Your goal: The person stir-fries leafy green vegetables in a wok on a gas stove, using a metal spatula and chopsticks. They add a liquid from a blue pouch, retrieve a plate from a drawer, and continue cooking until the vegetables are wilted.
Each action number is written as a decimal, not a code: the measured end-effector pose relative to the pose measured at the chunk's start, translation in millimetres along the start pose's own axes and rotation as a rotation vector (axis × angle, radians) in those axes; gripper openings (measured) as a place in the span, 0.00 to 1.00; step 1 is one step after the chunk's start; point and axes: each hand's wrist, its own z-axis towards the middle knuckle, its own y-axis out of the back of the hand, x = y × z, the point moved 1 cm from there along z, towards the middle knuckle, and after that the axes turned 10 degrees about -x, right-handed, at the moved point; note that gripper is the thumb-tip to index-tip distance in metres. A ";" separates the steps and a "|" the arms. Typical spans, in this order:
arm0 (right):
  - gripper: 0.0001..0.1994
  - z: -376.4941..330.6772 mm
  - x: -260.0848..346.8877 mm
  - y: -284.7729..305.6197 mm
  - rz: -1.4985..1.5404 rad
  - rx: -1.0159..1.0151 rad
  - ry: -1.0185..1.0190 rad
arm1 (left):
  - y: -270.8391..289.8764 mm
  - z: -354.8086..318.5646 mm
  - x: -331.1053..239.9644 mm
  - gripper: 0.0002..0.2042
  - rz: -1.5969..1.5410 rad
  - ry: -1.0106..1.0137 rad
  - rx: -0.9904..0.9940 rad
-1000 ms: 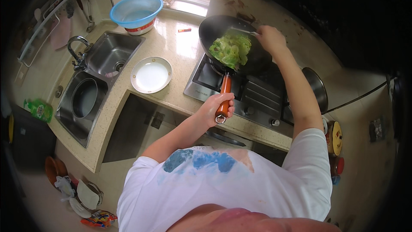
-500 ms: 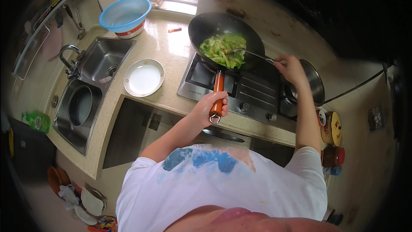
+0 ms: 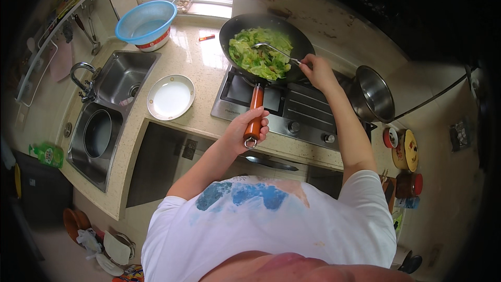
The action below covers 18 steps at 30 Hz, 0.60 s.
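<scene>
A dark wok [image 3: 300, 38] stands on the gas stove [image 3: 308, 125], with chopped green leafy vegetables [image 3: 261, 60] heaped in it. My left hand [image 3: 244, 128] is wrapped round the wok's orange-brown handle [image 3: 257, 98], near the ring at its end. In my right hand [image 3: 318, 73] is the handle end of a metal spatula [image 3: 282, 53], held over the wok's right rim. The spatula's head rests among the leaves toward the left of the heap and is partly hidden by them. A white plate [image 3: 170, 97] lies on the counter left of the stove.
Right of the wok sits a steel pot [image 3: 377, 94] on the stove. Jars and tins [image 3: 407, 151] line the right side. A blue-rimmed basin [image 3: 148, 28] stands at the back left. The double sink [image 3: 121, 75] holds a dark pan [image 3: 99, 133] in its nearer bowl.
My right hand has moved left, bringing the spatula's head farther left across the wok. The leaves are more spread out. My left hand keeps its grip on the handle.
</scene>
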 end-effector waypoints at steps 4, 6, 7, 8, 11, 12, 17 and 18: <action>0.09 -12.3 -5.8 61.1 0.105 0.062 0.010 | 2.0 0.9 -0.3 0.11 -0.002 0.016 0.009; 0.09 -19.8 -7.2 78.5 0.125 0.023 -0.180 | 2.8 1.6 -0.4 0.11 0.010 -0.001 0.004; 0.09 -21.7 -4.0 75.4 0.124 0.073 -0.101 | 2.8 2.0 -0.1 0.11 0.016 -0.010 0.017; 0.09 -24.2 -2.6 73.8 0.072 0.079 -0.095 | 2.9 2.8 -0.1 0.11 0.008 -0.009 0.011; 0.09 -25.1 5.0 35.8 0.108 0.077 -0.101 | 2.5 3.7 -0.1 0.10 -0.010 0.002 0.029; 0.09 -24.5 4.2 28.7 0.102 0.087 -0.094 | 2.5 3.2 -0.1 0.10 -0.010 0.008 0.028; 0.08 -21.4 -24.9 64.9 0.145 -0.006 -0.121 | 2.2 1.2 -2.2 0.10 0.003 0.009 0.031; 0.08 -21.4 -31.0 71.6 0.193 -0.056 -0.130 | 2.0 1.7 -2.5 0.10 0.007 0.003 0.038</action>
